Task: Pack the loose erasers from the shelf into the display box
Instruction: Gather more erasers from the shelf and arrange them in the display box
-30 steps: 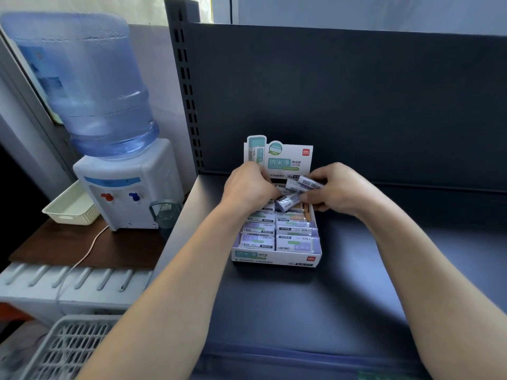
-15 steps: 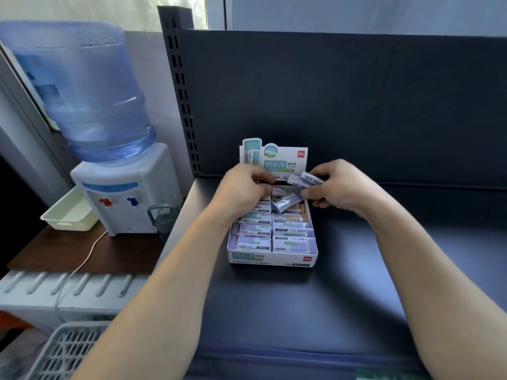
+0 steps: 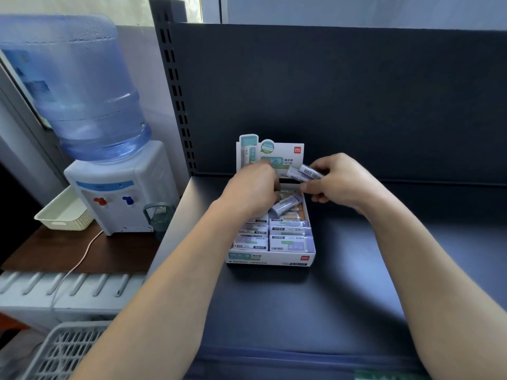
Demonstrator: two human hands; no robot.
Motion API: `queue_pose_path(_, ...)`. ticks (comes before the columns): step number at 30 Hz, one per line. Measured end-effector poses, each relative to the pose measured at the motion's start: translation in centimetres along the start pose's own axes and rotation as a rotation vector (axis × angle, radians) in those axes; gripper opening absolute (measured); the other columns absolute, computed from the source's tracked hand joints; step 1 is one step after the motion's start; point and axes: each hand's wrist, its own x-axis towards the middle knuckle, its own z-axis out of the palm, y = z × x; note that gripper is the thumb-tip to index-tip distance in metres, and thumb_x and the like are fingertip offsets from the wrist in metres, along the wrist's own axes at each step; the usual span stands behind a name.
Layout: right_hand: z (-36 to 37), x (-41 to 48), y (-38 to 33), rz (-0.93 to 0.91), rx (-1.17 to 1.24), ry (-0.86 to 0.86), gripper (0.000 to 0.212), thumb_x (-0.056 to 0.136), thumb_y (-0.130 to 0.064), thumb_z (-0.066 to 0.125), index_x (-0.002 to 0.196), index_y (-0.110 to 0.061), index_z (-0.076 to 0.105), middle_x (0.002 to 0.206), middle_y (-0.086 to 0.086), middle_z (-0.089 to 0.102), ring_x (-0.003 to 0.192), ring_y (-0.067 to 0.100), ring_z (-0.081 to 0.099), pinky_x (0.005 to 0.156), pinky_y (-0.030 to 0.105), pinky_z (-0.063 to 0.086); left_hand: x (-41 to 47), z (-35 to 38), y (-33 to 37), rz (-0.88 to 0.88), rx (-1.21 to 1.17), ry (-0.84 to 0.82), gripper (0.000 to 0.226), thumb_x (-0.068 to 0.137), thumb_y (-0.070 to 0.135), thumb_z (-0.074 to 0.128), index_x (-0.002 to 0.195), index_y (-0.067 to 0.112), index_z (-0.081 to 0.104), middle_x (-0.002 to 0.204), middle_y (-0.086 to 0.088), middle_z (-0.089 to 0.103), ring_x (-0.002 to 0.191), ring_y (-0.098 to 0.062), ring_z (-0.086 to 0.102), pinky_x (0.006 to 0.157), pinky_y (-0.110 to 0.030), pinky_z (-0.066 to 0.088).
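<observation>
One left hand [image 3: 252, 190] covers the display box [image 3: 271, 260] rear; water dispenser [image 3: 118, 187] leftward.

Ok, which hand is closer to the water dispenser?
Left. The left hand is over the display box, right of the water dispenser; the right hand, holding erasers, is farther right.

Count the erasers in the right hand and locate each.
2. The right hand pinches both above the back of the display box: first eraser toward the header card, second eraser beside it, nearer the fingers. Others may hide in the palm.
</observation>
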Motion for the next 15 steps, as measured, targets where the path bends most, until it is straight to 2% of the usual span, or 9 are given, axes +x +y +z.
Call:
queue_pose_path(6,-0.04,0.06,0.16,0.003,0.003,0.003,0.009,0.08,-0.011,0.072,0.089,-0.013,0.069,0.074,0.004,0.067,0.056,0.013,0.062,0.053,0.021,0.049,-0.21,-0.17,0.39,0.01,-0.008,0.026,0.015,0.084,0.011,0.063,0.097,0.006,0.069,0.107,-0.008,0.053,0.094,-0.026,0.054,0.076,-0.036,0.048)
queue_pose_path(9,-0.05,0.1,0.19,0.001,0.008,0.008,0.009,0.08,-0.012,0.073,0.088,-0.013,0.069,0.073,0.004,0.066,0.057,0.013,0.062,0.054,0.022,0.05,-0.47,-0.32,0.46,-0.047,-0.163,0.033,0.007,0.085,0.012,0.064,0.089,0.008,0.068,0.1,-0.005,0.057,0.09,-0.023,0.056,0.071,-0.031,0.043)
queue_pose_path(12,-0.07,0.13,0.18,0.001,0.015,0.003,0.009,0.079,-0.012,0.073,0.087,-0.013,0.069,0.072,0.004,0.065,0.057,0.013,0.062,0.053,0.022,0.05,-0.53,-0.75,0.35,-0.126,-0.351,0.028,0.009,0.086,0.013,0.064,0.093,0.011,0.07,0.092,-0.001,0.064,0.087,-0.018,0.059,0.071,-0.027,0.042)
queue_pose_path(15,-0.07,0.15,0.19,0.003,0.01,0.001,0.009,0.08,-0.011,0.072,0.089,-0.013,0.069,0.074,0.003,0.066,0.057,0.013,0.062,0.052,0.021,0.048,-0.48,-0.67,0.58,-0.142,-0.344,0.021,0.013,0.088,0.011,0.061,0.093,0.011,0.073,0.093,-0.004,0.068,0.088,-0.019,0.06,0.072,-0.029,0.046)
